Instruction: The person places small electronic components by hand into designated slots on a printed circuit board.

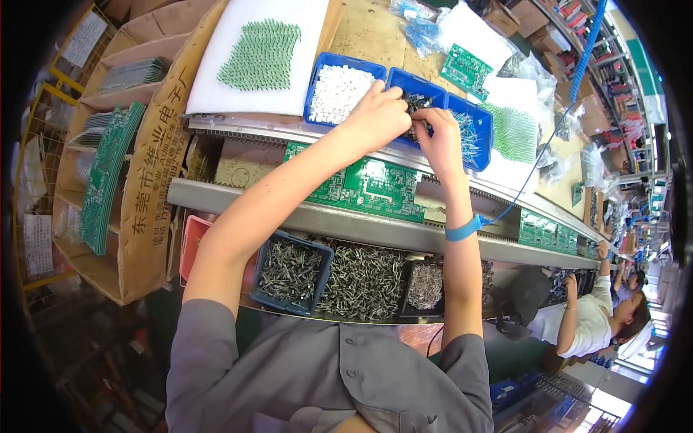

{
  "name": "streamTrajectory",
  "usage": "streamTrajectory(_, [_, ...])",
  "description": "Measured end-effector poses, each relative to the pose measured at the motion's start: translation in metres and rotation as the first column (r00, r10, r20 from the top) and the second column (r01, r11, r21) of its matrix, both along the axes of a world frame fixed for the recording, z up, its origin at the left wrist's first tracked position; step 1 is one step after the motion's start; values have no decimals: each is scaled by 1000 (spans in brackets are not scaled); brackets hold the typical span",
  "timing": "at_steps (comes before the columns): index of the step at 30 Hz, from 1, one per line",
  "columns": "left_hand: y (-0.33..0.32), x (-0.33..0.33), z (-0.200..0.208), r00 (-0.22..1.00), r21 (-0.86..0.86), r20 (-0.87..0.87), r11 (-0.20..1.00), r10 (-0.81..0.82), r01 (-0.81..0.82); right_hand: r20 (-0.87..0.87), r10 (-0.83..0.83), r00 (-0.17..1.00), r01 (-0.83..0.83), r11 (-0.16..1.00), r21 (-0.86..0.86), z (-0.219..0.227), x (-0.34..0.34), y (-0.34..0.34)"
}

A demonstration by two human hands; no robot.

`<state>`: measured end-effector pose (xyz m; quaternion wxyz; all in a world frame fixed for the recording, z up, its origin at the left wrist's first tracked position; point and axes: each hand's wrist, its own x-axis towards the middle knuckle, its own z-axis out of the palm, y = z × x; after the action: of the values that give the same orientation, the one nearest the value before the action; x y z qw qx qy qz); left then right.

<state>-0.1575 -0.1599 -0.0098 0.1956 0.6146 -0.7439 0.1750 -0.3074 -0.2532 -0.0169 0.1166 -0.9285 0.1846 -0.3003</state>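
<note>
Both hands are over the middle blue bin (422, 81), which holds small dark components. My left hand (377, 117) has come in from the left, its fingers bent together at the bin's near left side. Beside it, my right hand (439, 136) has thumb and fingertips pinched above the dark parts; anything between either hand's fingertips is too small or hidden. White connectors (341, 92) fill the bin on the left, and thin light-blue-leaded parts (468, 137) lie in the right one. Below my forearms, a green circuit board (382, 189) rests between the conveyor rails, partly covered by my left forearm.
Trays of loose metal-legged parts (364, 278) line the near edge. A divided cardboard box (155, 187) with upright boards stands left. White foam (206, 65) carries rows of green parts. A blue coiled cord (583, 61) runs to my right wristband (463, 229). Co-workers sit further right.
</note>
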Motion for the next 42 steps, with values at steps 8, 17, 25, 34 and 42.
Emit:
streamTrajectory(8, [-16, -10, -13, 996, 128, 85, 992, -17, 6, 87, -66, 994, 41, 965, 258, -4, -29, 44])
streamTrajectory(17, [-17, -10, -15, 994, 137, 112, 991, -13, -2, 87, 113, 990, -139, 902, 408, -27, -15, 71])
streamTrajectory(25, [-15, -15, -10, 991, 200, 134, 978, 31, -58, 14, 137, 991, -128, 880, 458, -27, -11, 74])
streamTrajectory(34, [-17, -11, -10, 997, 248, 44, 967, 57, -66, 5, 141, 990, -128, 881, 456, -31, -11, 74])
streamTrajectory(42, [-19, -5, -6, 991, 112, -127, 994, 32, -18, -11, 126, 992, -108, 887, 450, -29, -10, 76])
